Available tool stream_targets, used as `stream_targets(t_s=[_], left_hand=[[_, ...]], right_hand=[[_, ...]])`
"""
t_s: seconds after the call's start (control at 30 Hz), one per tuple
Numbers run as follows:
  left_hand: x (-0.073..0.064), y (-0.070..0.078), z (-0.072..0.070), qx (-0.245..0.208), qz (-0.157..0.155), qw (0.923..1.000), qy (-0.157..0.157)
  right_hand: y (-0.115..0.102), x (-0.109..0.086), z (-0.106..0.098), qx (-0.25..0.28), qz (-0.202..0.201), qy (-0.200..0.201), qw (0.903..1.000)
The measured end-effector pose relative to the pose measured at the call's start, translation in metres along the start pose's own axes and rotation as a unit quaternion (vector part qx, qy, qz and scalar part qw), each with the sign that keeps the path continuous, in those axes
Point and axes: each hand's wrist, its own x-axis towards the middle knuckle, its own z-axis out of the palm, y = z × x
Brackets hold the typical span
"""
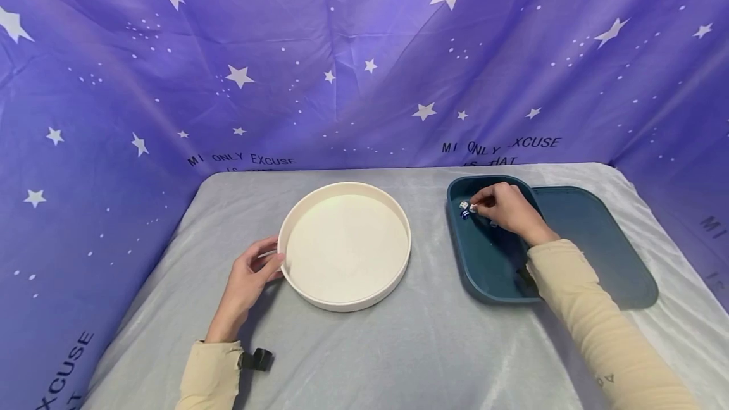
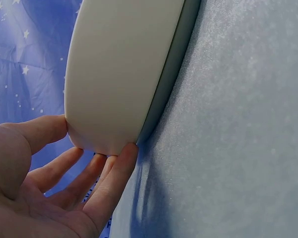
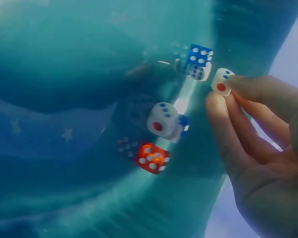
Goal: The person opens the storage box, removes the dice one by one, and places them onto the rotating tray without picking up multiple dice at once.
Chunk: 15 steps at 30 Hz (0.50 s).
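Note:
My right hand reaches into a dark teal rectangular bin. Between thumb and fingertips it pinches a white die with red and blue pips. Several dice lie along the bin's wall, among them a blue die, a white die and an orange-red die. On the left, my left hand holds the edge of a round cream tray. Its thumb is at the upper rim, and the other fingertips touch the outer wall down to the lower edge.
A flat teal lid lies right of the bin, partly behind the right sleeve. Grey cloth covers the table. A purple curtain with stars hangs around the back and sides.

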Motion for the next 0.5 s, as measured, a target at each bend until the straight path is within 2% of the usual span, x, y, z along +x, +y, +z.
stream_targets(t_s=[0.2, 0.5], left_hand=[[-0.002, 0.0, 0.0, 0.006, -0.006, 1.0, 0.004], [0.0, -0.001, 0.002, 0.0, 0.003, 1.0, 0.001]], right_hand=[[-0.009, 0.0, -0.004, 0.008, -0.017, 0.022, 0.9996], [-0.026, -0.004, -0.011, 0.027, -0.029, 0.033, 0.9987]])
